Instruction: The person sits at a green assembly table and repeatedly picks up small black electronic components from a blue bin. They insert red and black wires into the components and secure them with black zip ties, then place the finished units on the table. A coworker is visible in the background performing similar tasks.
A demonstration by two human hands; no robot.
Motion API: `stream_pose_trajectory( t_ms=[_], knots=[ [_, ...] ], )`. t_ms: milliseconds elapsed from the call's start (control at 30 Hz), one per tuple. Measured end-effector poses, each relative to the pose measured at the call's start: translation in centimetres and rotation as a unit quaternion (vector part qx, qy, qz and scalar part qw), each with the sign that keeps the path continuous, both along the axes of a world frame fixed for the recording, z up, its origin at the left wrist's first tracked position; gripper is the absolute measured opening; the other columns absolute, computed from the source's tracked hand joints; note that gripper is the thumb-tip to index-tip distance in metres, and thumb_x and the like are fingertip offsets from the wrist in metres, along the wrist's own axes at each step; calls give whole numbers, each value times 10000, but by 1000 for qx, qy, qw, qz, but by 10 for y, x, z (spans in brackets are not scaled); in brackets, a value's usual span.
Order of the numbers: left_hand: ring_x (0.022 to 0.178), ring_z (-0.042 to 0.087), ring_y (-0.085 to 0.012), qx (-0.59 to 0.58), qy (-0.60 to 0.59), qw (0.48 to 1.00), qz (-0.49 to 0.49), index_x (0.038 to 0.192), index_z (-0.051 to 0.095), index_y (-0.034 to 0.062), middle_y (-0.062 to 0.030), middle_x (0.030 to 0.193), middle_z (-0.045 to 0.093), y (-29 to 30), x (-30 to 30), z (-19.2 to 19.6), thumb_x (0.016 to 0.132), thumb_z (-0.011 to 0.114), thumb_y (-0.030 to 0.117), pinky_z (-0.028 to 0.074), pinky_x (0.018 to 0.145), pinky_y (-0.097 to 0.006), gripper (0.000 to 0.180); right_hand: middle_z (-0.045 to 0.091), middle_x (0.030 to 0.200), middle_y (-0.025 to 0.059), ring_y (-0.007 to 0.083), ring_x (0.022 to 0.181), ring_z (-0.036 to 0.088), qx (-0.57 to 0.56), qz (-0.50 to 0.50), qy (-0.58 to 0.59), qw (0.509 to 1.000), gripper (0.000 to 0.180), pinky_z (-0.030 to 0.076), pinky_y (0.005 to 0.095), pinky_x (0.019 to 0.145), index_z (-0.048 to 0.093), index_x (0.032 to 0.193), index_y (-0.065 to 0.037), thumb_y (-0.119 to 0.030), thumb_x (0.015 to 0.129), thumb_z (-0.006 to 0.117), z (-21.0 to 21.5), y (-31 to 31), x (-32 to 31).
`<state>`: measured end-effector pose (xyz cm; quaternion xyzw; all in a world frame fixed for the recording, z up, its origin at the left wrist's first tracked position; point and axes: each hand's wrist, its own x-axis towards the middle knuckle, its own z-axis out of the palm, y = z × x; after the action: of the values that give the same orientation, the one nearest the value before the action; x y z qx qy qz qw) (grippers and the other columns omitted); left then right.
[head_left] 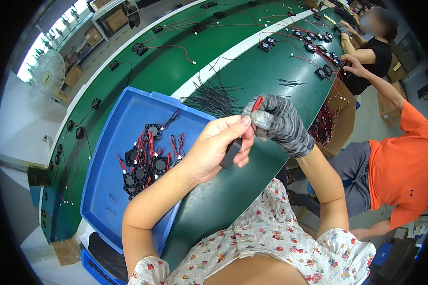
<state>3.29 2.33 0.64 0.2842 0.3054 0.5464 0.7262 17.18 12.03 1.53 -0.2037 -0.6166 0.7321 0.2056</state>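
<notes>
The left grip [223, 142], a bare hand, is closed around a small black fan [231, 153], whose frame sticks out tilted below the fingers. Its thumb and forefinger meet the fingertips of the right grip [283, 124], which wears a grey knitted glove and is pinched on the fan's red wires [257, 103]; a folded end stands up above the fingertips. How the thumb and fingers share the wires is hidden. The fan is held above the green desk [209, 209], in front of the person's chest.

To the left, a blue tray [107, 175] holds a loose heap of black fans [140, 172] with bundled red and black leads. Just beyond the two grips, many thin black ties [216, 97] lie scattered on the desk, and a smaller bunch [291, 82] lies to their right. Farther along are more fans [266, 44] with trailing leads. Right of the desk, a carton [349, 116] contains red wiring. A co-worker in an orange shirt [397, 164] reaches toward the fans near the desk's edge; another in a black top [378, 54] is beyond.
</notes>
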Motion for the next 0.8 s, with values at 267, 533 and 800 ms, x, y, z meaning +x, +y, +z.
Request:
stream_pose_trajectory(
  t_ms=[267, 533, 800],
  knots=[
    [430, 369, -97, 29, 91, 991, 93, 747, 475, 31, -15, 553, 420, 6, -5, -5, 896, 439, 246, 345, 436, -247, 264, 585, 714, 49, 122, 605, 513, 241, -102, -9, 965, 112, 435, 245, 576, 596, 847, -24, -124, 810, 562, -7, 0, -6],
    [440, 422, -100, 32, 89, 984, 148, 718, 492, 36, -18, 551, 448, 8, -2, -4, 893, 453, 242, 373, 443, -242, 273, 551, 707, 85, 189, 643, 537, 407, -135, -16, 903, 41, 445, 294, 622, 567, 813, -24, -47, 780, 562, -4, -3, -8],
    [505, 437, -42, 76, 184, 960, 196, 736, 524, 19, 1, 595, 488, 11, 4, -15, 892, 464, 187, 367, 479, -201, 236, 548, 741, 68, 157, 672, 531, 320, -101, 2, 942, 59, 446, 280, 640, 549, 825, -26, -54, 780, 573, -6, 1, -2]
  ],
)
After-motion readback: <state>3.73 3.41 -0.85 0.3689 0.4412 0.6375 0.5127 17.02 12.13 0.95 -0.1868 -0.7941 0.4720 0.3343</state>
